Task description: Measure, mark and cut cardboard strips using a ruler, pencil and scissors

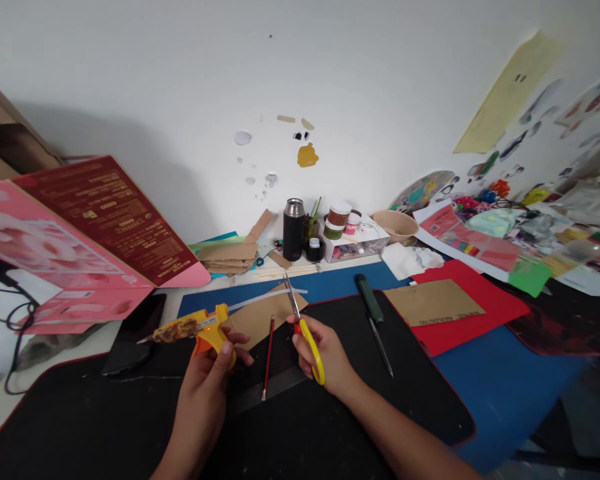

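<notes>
My left hand [211, 373] is wrapped round the handle of a yellow glue gun [209, 328], whose stained nozzle points left. A pale glue stick [245, 302] pokes out of its back end toward the right. In my right hand [325, 353] are scissors with yellow handles [314, 353]. Their blades point up and away from me, near the far end of the glue stick; I cannot tell whether they touch it. Below both lies a piece of brown cardboard [265, 317] on the black mat [300, 427]. A red pencil [269, 360] rests between my hands.
To the right lie a dark green utility knife [369, 298], a pen [381, 348] and cardboard [435, 303] on red sheets [500, 312]. A black bottle [293, 230] and paint jars [339, 217] stand at the back. A pink box [85, 247] leans at left beside a dark phone-like slab [135, 337].
</notes>
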A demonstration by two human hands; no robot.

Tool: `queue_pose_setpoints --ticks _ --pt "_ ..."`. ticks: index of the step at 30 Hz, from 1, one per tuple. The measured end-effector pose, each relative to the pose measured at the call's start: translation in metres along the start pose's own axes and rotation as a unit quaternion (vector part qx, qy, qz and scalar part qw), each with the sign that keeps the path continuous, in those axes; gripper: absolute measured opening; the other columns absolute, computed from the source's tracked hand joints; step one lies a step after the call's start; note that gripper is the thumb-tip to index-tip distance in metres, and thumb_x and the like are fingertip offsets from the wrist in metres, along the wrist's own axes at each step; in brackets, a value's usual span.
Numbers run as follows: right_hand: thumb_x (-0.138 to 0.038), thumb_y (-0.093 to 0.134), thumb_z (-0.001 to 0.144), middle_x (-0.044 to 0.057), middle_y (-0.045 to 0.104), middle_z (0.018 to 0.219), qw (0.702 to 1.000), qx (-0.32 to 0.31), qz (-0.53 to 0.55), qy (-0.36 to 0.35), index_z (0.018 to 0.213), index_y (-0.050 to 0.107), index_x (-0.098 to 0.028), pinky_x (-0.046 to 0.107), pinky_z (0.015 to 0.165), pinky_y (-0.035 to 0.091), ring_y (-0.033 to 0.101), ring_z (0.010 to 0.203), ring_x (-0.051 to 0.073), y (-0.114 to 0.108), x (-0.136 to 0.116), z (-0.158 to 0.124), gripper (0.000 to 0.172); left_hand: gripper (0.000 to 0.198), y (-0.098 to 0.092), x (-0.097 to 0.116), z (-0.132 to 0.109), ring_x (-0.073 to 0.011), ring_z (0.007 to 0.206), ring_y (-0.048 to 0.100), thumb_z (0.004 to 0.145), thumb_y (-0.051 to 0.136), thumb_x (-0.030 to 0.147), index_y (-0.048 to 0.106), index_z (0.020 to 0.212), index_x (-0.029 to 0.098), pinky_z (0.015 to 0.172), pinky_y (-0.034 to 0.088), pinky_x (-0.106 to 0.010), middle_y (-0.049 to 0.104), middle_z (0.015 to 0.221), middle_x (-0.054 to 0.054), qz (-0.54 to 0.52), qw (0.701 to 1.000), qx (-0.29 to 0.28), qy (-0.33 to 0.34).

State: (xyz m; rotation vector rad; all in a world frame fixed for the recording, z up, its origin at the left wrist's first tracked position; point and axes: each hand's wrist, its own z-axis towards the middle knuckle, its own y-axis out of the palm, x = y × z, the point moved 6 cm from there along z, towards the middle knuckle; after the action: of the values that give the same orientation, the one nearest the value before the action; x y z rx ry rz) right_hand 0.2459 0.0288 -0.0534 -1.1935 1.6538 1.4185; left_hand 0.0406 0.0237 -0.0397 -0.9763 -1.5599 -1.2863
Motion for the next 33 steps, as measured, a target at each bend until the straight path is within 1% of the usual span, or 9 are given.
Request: queue_pose_setpoints --ticks 5,14,18,21,25,27,29,31,33 --pt "-0.052 0.091 0.071 -0.019 0.035 0.042 1.000 -0.014 0.016 0.003 0.119 0.069 -0.017 0.016 0.030 0.026 0.030 0.027 0.005 -0.001 0.001 0.000 0.064 0.054 -0.002 -0.004 0.001 -0.0184 0.077 0.067 0.077 0.091 0.060 0.072 0.110 0.022 0.085 0.052 -0.034 0.075 0.101 -0.004 0.015 1.000 -0.005 0.002" --pt "-0.045 0.081 0.079 -0.017 0.040 0.048 0.999 0.004 -0.048 -0.021 0.123 0.066 -0.017 0.016 0.031 0.024 0.038 0.027 0.006 -0.006 0.006 -0.002 0.054 0.053 0.002 -0.003 0.000 -0.0174 0.073 0.065 0.076 0.093 0.057 0.071 0.109 0.021 0.078 0.053 -0.032 0.074 0.100 -0.004 -0.004 1.000 -0.008 -0.009" --pt "-0.050 0.075 0.087 -0.015 0.044 0.049 0.996 0.014 -0.083 -0.036 0.126 0.064 -0.015 0.015 0.033 0.028 0.039 0.030 0.005 -0.009 -0.005 -0.005 0.053 0.054 0.001 0.002 0.001 -0.0185 0.071 0.065 0.072 0.096 0.054 0.074 0.106 0.019 0.072 0.056 -0.032 0.075 0.098 -0.006 -0.070 0.996 -0.004 -0.047" --pt "-0.057 0.074 0.088 -0.014 0.046 0.052 0.992 0.031 -0.111 -0.052 0.129 0.063 -0.017 0.016 0.033 0.028 0.041 0.031 0.007 -0.018 -0.018 -0.006 0.058 0.052 -0.002 0.007 0.005 -0.0177 0.068 0.063 0.067 0.099 0.053 0.077 0.100 0.018 0.067 0.056 -0.031 0.074 0.092 -0.006 -0.110 0.991 -0.011 -0.073" --pt "-0.057 0.075 0.088 -0.012 0.048 0.058 0.980 0.006 -0.197 -0.030 0.136 0.064 -0.019 0.020 0.035 0.033 0.042 0.034 0.008 -0.034 -0.031 -0.006 0.062 0.054 -0.006 0.012 0.008 -0.0165 0.066 0.061 0.060 0.102 0.051 0.079 0.097 0.019 0.064 0.057 -0.028 0.073 0.088 -0.005 -0.136 0.987 -0.004 -0.091" --pt "-0.053 0.074 0.089 -0.008 0.058 0.067 0.963 0.001 -0.267 -0.024 0.137 0.066 -0.020 0.023 0.040 0.039 0.047 0.040 0.010 -0.046 -0.039 -0.007 0.058 0.055 -0.006 0.013 0.008 -0.0165 0.066 0.060 0.060 0.102 0.052 0.080 0.098 0.019 0.063 0.057 -0.028 0.073 0.088 -0.005 -0.140 0.986 -0.002 -0.095" --pt "-0.047 0.072 0.090 0.000 0.070 0.078 0.927 -0.002 -0.370 -0.051 0.134 0.071 -0.019 0.028 0.055 0.050 0.063 0.058 0.016 -0.056 -0.053 -0.008 0.051 0.056 -0.005 0.013 0.008 -0.0162 0.066 0.060 0.060 0.102 0.052 0.080 0.099 0.019 0.063 0.057 -0.027 0.072 0.088 -0.005 -0.140 0.985 -0.003 -0.098" --pt "-0.041 0.072 0.091 0.008 0.080 0.099 0.869 -0.002 -0.488 -0.076 0.132 0.074 -0.019 0.034 0.074 0.055 0.073 0.084 0.025 -0.065 -0.067 -0.010 0.047 0.057 -0.005 0.011 0.007 -0.0160 0.066 0.059 0.059 0.102 0.053 0.081 0.099 0.019 0.063 0.057 -0.027 0.072 0.088 -0.005 -0.140 0.985 -0.004 -0.104" --pt "-0.036 0.068 0.093 0.013 0.082 0.113 0.807 0.001 -0.587 -0.067 0.136 0.074 -0.019 0.036 0.082 0.054 0.075 0.096 0.029 -0.075 -0.077 -0.011 0.046 0.058 -0.005 0.010 0.007 -0.0162 0.066 0.060 0.059 0.102 0.054 0.081 0.100 0.019 0.063 0.057 -0.027 0.073 0.088 -0.006 -0.139 0.984 -0.004 -0.106"
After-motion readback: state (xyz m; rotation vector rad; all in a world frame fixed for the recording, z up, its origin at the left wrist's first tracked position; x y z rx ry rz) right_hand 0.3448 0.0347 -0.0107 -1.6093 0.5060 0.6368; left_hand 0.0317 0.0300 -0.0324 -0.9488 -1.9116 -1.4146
